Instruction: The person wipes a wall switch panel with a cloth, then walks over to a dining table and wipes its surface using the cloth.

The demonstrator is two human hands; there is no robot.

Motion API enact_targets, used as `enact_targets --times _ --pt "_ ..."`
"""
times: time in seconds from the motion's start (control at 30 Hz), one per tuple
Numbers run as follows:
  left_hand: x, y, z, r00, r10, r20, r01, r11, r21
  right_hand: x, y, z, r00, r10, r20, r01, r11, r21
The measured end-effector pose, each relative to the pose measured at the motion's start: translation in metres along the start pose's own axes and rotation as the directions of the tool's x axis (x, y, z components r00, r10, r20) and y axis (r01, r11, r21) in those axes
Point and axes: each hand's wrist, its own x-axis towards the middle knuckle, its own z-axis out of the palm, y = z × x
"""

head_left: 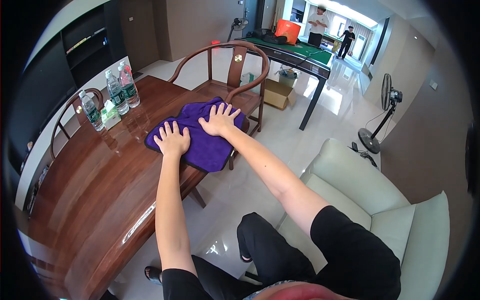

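A purple cloth [207, 150] with dark edging lies spread over the right end of the glossy wooden table [100, 175], and part of it hangs past the table's edge. My left hand [173, 140] rests flat on the cloth's left part, fingers spread. Farther to the right, my right hand [220, 121] presses flat on it too, its fingers apart. Neither hand grips the cloth.
Several water bottles [119, 92] and a tissue pack [110, 116] stand at the table's far side. A wooden armchair [245, 82] touches the table's right end. Right are a pale sofa [360, 185] and a fan [385, 112]. Two people [318, 25] stand beyond the green-topped table [315, 54].
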Motion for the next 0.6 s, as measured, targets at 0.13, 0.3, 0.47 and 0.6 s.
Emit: enact_targets --times 0.13,0.3,0.47,0.6 --pt "0.016 0.003 0.000 1.000 -0.026 0.016 0.025 1.000 0.017 0.014 -0.007 0.002 1.000 -0.013 -0.004 0.013 1.000 0.008" --pt "0.029 0.001 0.003 1.000 -0.012 0.008 0.012 1.000 0.016 0.024 -0.011 0.005 1.000 -0.025 -0.017 0.025 1.000 -0.007" --pt "0.038 0.002 0.005 1.000 -0.019 0.001 0.019 1.000 0.023 0.030 -0.016 0.004 0.999 -0.040 -0.004 0.040 0.999 -0.005" --pt "0.043 0.002 0.006 1.000 -0.026 0.003 0.026 0.999 0.032 0.032 -0.018 0.002 0.999 -0.051 0.000 0.051 0.999 -0.015"
